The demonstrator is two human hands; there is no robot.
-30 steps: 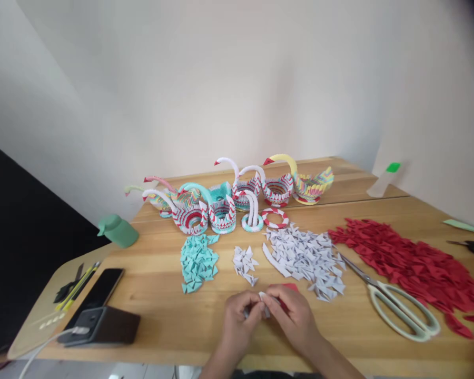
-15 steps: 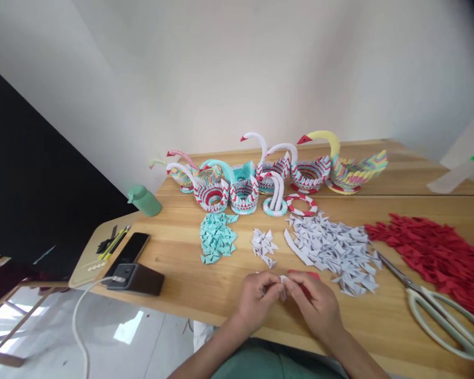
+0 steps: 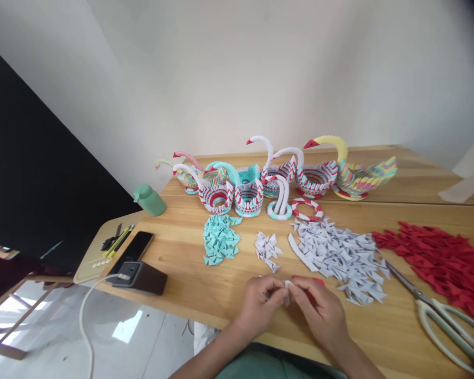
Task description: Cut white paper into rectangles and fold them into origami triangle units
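Close to the table's front edge, my left hand [image 3: 260,302] and my right hand [image 3: 318,310] meet, both with fingers pinched on a small folded white paper piece [image 3: 287,286]. My fingers cover most of it. A flat red paper [image 3: 316,281] lies partly hidden behind my right hand. Beyond my hands is a small cluster of white folded paper pieces [image 3: 267,247]. A larger white pile [image 3: 332,252] spreads to the right, with a curved white strip of joined pieces [image 3: 300,253] at its left side. Turquoise pieces [image 3: 221,239] are heaped to the left.
Several folded-paper swans [image 3: 217,196] line the back, beside a red-and-white ring [image 3: 307,209]. Red paper pieces [image 3: 438,258] and large scissors [image 3: 430,302] lie at right. On the left are a green bottle [image 3: 150,201], a phone [image 3: 136,246] and a dark box [image 3: 140,278] with a white cable.
The view has shifted slightly, so the table's contents appear a little farther right. My hands keep their pinch on the white piece, with hardly any movement.
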